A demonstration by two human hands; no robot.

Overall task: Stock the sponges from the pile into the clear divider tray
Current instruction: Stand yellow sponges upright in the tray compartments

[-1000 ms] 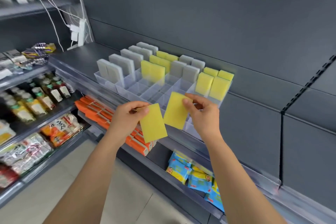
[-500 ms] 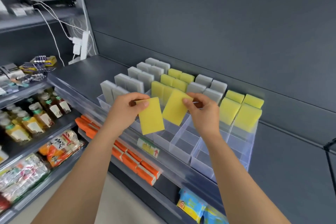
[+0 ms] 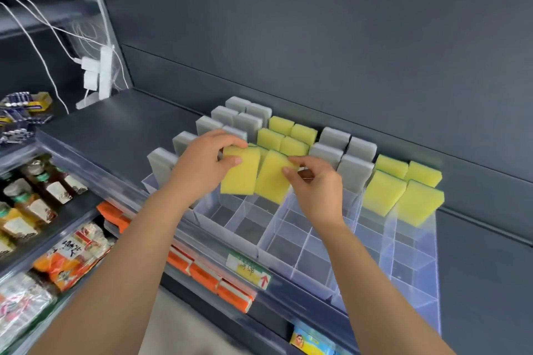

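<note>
Head | left hand [image 3: 202, 166]: upright yellow sponge [image 3: 239, 177] | right hand [image 3: 318, 192]: tilted yellow sponge [image 3: 269, 180]

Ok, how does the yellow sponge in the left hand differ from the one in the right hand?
The left-hand sponge stands upright; the right-hand sponge leans, its top tipped to the right. The left hand grips its sponge at the top edge; the right hand pinches its sponge at the upper right corner. Both are yellow, look alike in size, and are held at the clear divider tray.
</note>
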